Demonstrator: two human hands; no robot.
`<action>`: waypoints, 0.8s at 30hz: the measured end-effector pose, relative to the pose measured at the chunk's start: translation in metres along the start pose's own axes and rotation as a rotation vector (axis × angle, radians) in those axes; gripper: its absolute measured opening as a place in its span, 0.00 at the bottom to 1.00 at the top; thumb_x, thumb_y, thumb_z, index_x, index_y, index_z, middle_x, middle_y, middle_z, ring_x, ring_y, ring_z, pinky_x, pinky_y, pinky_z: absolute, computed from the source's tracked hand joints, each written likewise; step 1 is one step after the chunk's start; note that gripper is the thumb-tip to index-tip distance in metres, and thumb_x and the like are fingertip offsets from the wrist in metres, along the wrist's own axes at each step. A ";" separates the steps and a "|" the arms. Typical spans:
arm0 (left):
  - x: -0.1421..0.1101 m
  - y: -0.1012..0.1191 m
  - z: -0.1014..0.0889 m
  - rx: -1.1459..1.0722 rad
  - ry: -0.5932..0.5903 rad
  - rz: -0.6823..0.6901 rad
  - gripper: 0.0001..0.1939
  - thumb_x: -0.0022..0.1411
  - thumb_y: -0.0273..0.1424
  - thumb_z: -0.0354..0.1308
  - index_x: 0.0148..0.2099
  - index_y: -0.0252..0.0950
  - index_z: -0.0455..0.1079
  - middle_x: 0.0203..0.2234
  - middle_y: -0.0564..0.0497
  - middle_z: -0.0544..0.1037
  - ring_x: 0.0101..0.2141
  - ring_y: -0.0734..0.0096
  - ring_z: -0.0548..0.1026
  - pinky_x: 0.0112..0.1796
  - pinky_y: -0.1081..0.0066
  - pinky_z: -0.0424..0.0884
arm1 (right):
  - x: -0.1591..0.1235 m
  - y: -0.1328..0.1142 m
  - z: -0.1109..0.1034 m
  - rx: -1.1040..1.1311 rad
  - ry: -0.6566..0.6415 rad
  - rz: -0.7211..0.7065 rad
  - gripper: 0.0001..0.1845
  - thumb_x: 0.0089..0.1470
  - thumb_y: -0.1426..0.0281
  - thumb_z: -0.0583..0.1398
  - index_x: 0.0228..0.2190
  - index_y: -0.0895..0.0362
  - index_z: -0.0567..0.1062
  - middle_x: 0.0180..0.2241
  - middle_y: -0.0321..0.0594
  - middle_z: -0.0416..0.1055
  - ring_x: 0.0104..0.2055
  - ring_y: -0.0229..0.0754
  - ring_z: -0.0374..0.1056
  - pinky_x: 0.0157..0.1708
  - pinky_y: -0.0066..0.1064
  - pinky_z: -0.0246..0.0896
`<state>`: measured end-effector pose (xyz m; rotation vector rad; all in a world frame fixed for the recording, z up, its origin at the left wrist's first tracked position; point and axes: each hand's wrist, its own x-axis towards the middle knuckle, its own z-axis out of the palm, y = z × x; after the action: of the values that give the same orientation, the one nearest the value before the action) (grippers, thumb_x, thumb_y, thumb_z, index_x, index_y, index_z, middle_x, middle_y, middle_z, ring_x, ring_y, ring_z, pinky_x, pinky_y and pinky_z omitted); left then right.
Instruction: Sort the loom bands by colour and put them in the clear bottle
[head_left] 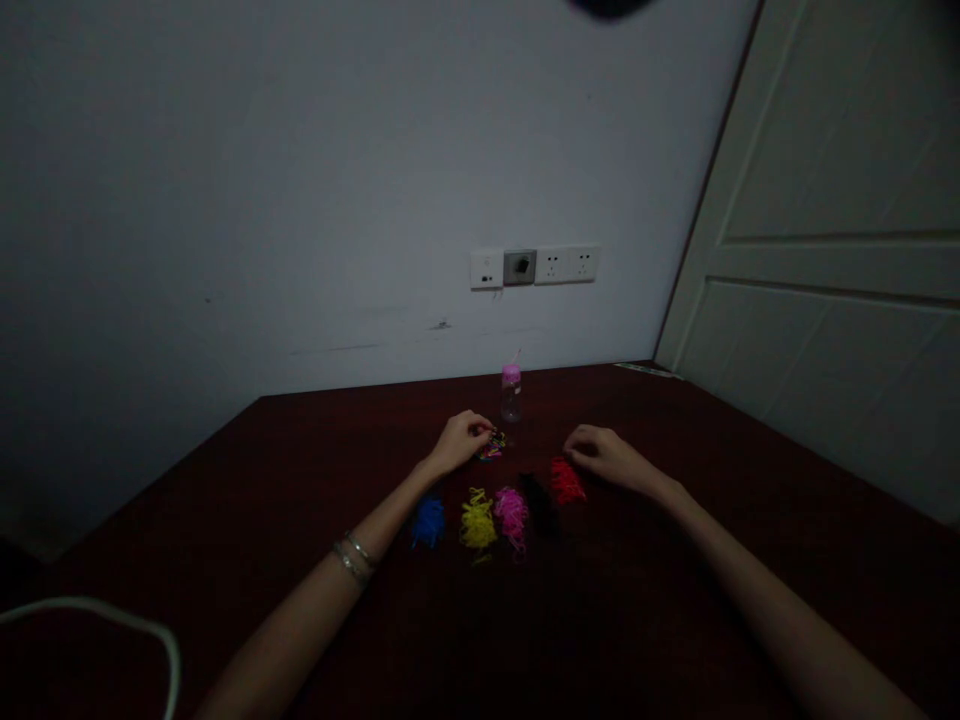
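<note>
"Left hand [461,442]?"

"Reached to mixed-color rubber bands [492,449], center of the frame, with thumb and fingers drawn together; could not tell what was pinched."

"Right hand [604,460]?"

"Hovered by red bands [568,481], right of center, with fingers curled; could not tell whether pinching. Pink-capped bottle [511,396] seen above center pile."

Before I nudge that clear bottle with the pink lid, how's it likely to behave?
The clear bottle is probably light for its size, since its see-through body shows no obvious contents. It stands upright and is taller than wide, so a push near the pink lid could tip it. Its sides look round, so it may roll once down.
</note>
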<state>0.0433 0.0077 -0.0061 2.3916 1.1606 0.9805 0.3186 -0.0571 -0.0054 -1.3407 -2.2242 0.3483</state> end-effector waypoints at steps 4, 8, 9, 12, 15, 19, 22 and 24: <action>-0.006 -0.042 -0.027 0.060 0.070 -0.111 0.11 0.51 0.28 0.51 0.32 0.31 0.73 0.30 0.48 0.75 0.32 0.71 0.70 0.35 0.73 0.65 | 0.004 -0.012 0.009 0.075 0.041 -0.046 0.10 0.50 0.68 0.55 0.31 0.58 0.74 0.34 0.42 0.69 0.36 0.40 0.65 0.39 0.32 0.59; -0.018 -0.084 -0.046 0.039 0.095 -0.269 0.12 0.51 0.29 0.50 0.33 0.31 0.73 0.30 0.48 0.77 0.33 0.68 0.72 0.37 0.72 0.65 | 0.015 -0.024 0.020 0.107 -0.004 -0.074 0.09 0.49 0.68 0.56 0.30 0.58 0.74 0.33 0.41 0.69 0.35 0.39 0.65 0.37 0.30 0.59; -0.021 -0.092 -0.049 0.034 0.097 -0.303 0.12 0.50 0.29 0.50 0.33 0.31 0.73 0.30 0.48 0.77 0.34 0.68 0.73 0.38 0.72 0.65 | 0.018 -0.028 0.023 0.105 -0.025 -0.080 0.09 0.49 0.68 0.56 0.30 0.59 0.74 0.33 0.41 0.69 0.35 0.39 0.65 0.36 0.29 0.59; -0.029 -0.106 -0.053 0.054 0.124 -0.371 0.12 0.50 0.29 0.50 0.33 0.31 0.73 0.31 0.48 0.77 0.34 0.67 0.73 0.38 0.72 0.65 | 0.030 -0.041 0.030 0.059 -0.103 -0.109 0.09 0.49 0.69 0.56 0.30 0.58 0.74 0.32 0.40 0.69 0.34 0.38 0.65 0.35 0.28 0.59; -0.032 -0.108 -0.052 0.064 0.135 -0.369 0.12 0.50 0.29 0.50 0.33 0.31 0.73 0.31 0.47 0.77 0.33 0.68 0.73 0.37 0.72 0.66 | 0.041 -0.058 0.037 -0.045 -0.173 -0.141 0.09 0.50 0.67 0.55 0.31 0.56 0.74 0.35 0.39 0.69 0.35 0.38 0.65 0.33 0.27 0.58; -0.033 -0.105 -0.048 0.071 0.126 -0.373 0.12 0.49 0.28 0.50 0.32 0.31 0.73 0.30 0.47 0.77 0.31 0.69 0.73 0.36 0.72 0.66 | 0.052 -0.079 0.046 -0.242 -0.212 -0.132 0.11 0.50 0.62 0.55 0.32 0.53 0.74 0.38 0.39 0.68 0.38 0.41 0.66 0.32 0.27 0.58; -0.034 -0.104 -0.048 0.080 0.114 -0.375 0.12 0.50 0.28 0.50 0.32 0.31 0.73 0.29 0.47 0.77 0.31 0.69 0.73 0.34 0.73 0.66 | 0.058 -0.088 0.053 -0.361 -0.239 -0.122 0.13 0.50 0.60 0.54 0.31 0.54 0.74 0.39 0.41 0.68 0.39 0.43 0.66 0.31 0.27 0.59; -0.035 -0.104 -0.048 0.087 0.106 -0.373 0.12 0.50 0.28 0.50 0.33 0.31 0.73 0.29 0.47 0.77 0.31 0.69 0.73 0.34 0.73 0.66 | 0.060 -0.090 0.056 -0.425 -0.251 -0.119 0.13 0.51 0.61 0.54 0.31 0.55 0.74 0.40 0.43 0.67 0.40 0.44 0.65 0.31 0.28 0.59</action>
<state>-0.0641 0.0445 -0.0424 2.0932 1.6432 0.9537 0.1977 -0.0453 0.0077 -1.4250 -2.6840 -0.0062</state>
